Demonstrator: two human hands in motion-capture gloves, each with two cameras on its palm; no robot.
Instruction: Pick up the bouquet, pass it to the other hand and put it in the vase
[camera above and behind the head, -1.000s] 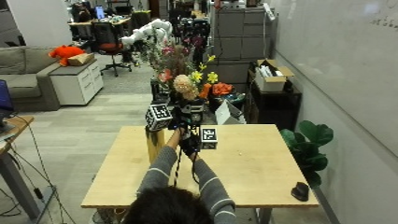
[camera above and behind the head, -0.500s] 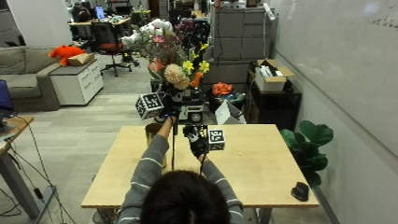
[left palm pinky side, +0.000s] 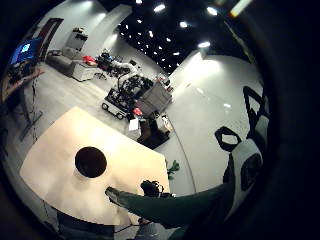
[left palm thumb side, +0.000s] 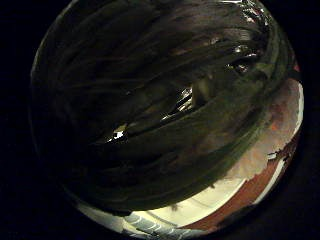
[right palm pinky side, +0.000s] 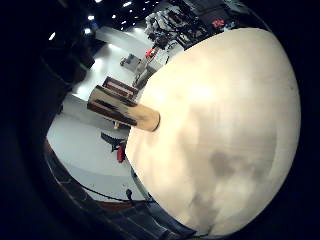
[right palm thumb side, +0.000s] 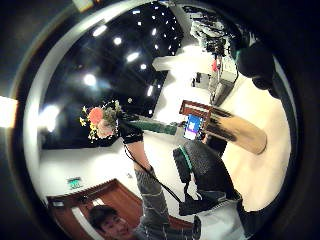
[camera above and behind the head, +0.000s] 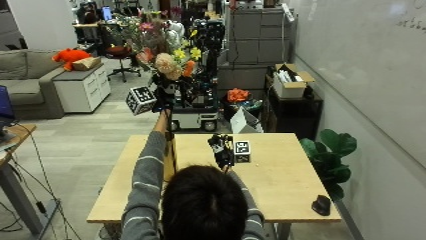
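One hand now: the left hand (camera above and behind the head: 162, 101) alone grips the bouquet (camera above and behind the head: 172, 61), lifted toward 11 o'clock; the right hand (camera above and behind the head: 221, 148) has let go, its fingers unclear; vase (camera above and behind the head: 170, 161) next.

Ceiling spotlights give even, bright light from above in the outside view. Palm views bend strongly toward dark round rims; the worktop (right palm pinky side: 225, 115) glares pale, and the bouquet (left palm thumb side: 165, 110) (very close) fills one view, dim and blurred.

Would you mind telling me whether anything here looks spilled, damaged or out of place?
Nothing stands out. The left hand holds the mixed yellow, peach and orange bouquet raised, while the right hand hovers over the light wooden table. Nothing looks spilled.
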